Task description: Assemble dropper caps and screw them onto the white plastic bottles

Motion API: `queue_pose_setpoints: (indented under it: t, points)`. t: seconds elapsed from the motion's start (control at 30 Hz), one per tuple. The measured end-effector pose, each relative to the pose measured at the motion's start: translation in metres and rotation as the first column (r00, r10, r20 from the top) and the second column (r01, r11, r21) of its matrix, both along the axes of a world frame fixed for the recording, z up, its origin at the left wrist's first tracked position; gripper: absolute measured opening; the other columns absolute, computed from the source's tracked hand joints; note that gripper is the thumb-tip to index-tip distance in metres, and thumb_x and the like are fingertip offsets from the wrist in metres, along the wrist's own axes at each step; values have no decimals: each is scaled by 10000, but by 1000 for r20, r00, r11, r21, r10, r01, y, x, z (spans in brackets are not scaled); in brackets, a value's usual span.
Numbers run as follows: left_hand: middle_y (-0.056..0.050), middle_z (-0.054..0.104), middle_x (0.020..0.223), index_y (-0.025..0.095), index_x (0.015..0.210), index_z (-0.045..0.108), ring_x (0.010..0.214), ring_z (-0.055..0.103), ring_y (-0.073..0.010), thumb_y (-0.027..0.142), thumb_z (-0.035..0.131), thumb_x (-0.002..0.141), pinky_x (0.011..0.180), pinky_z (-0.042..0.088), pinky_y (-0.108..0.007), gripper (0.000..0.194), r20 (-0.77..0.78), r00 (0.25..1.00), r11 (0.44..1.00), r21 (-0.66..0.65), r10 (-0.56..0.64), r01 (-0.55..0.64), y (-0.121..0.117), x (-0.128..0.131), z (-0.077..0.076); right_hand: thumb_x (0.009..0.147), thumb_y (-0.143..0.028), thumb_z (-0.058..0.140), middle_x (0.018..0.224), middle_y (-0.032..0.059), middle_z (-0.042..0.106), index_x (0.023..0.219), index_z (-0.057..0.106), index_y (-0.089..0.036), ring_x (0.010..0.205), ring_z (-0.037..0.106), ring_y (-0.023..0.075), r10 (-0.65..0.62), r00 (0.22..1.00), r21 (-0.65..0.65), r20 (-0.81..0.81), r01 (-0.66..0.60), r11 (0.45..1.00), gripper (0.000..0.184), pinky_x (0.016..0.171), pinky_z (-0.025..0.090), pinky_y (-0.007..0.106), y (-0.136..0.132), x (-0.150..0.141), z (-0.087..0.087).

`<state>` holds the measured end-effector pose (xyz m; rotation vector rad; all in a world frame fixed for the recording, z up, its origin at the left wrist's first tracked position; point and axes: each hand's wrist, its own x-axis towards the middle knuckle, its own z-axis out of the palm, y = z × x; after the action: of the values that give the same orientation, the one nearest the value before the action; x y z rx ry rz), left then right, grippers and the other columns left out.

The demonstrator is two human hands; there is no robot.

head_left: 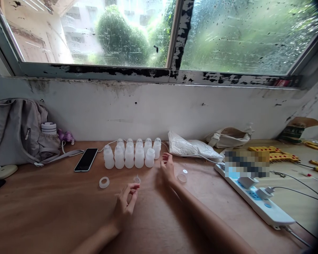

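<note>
Bottles (131, 154), ten or so, translucent white, stand in two rows at mid-desk, back row near the wall. One at the front right end (149, 157) looks uncapped. Left hand (125, 205) sits just short of a small clear nipple (137, 180) on the desk, thumb and forefinger close to it; can't tell if they've actually pinched it yet. Right hand (168, 168) lies flat, fingers spread, holding nothing, just right of the rows and beside a clear cap (182, 177). White ring (104, 182) lies apart, to the left.

Judgement: best to take the nipple by its rim w/ fingertips, soft part, easy to squash or flick away. Keep wrists low so the rows don't topple.

Room: open wood in front of both hands, plenty. Phone (86, 159) left of the bottles, power strip (254, 192) w/ cables to the right, bag (192, 147) behind the right hand.
</note>
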<state>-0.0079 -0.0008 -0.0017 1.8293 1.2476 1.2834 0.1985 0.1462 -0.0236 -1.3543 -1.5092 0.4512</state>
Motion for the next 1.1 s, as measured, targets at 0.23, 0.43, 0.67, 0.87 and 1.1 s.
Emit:
queue_pose_setpoints:
  t: [0.23, 0.43, 0.67, 0.87, 1.1]
  points:
    - [-95, 558, 1096, 171, 1103, 512, 1049, 471, -227, 185, 391, 820, 881, 365, -375, 308, -644, 721, 935, 353, 256, -16, 24, -58, 9, 687, -255, 583, 948, 49, 601, 908, 588, -221, 895, 530, 222, 387, 866, -91, 317, -378, 921, 224, 826, 348, 400, -64, -49, 8]
    - [-147, 556, 1069, 129, 1118, 509, 983, 479, -295, 392, 415, 798, 808, 348, -444, 425, -796, 433, 893, 288, 424, -346, 33, -101, -2, 725, -161, 519, 891, 45, 567, 887, 488, -199, 868, 520, 191, 370, 834, -47, 409, -386, 921, 170, 823, 351, 369, -73, -62, 2]
    - [-68, 578, 929, 194, 989, 547, 850, 543, -218, 438, 462, 768, 771, 417, -373, 340, -534, 814, 967, 29, 230, -254, 42, -68, 1, 702, -81, 436, 766, 13, 509, 937, 452, -190, 584, 496, 115, 315, 931, 123, 187, -340, 932, 260, 572, 431, 232, -76, -50, 3]
    - [-32, 615, 923, 186, 984, 493, 829, 602, -166, 319, 661, 641, 755, 486, -291, 404, 120, 989, 973, -204, -84, 107, 49, 3, 2, 729, -69, 388, 861, 44, 514, 979, 510, -213, 605, 498, 125, 271, 937, 163, 222, -310, 937, 313, 568, 423, 237, -81, -45, 13]
    - [-56, 600, 981, 186, 935, 449, 906, 609, -191, 226, 707, 593, 801, 490, -342, 430, 404, 912, 953, -241, -75, 185, 51, 18, -16, 595, 2, 402, 866, -2, 595, 1121, 408, -237, 463, 433, 70, 564, 821, -28, 83, -564, 825, 578, 470, 367, 190, -84, -38, 19]
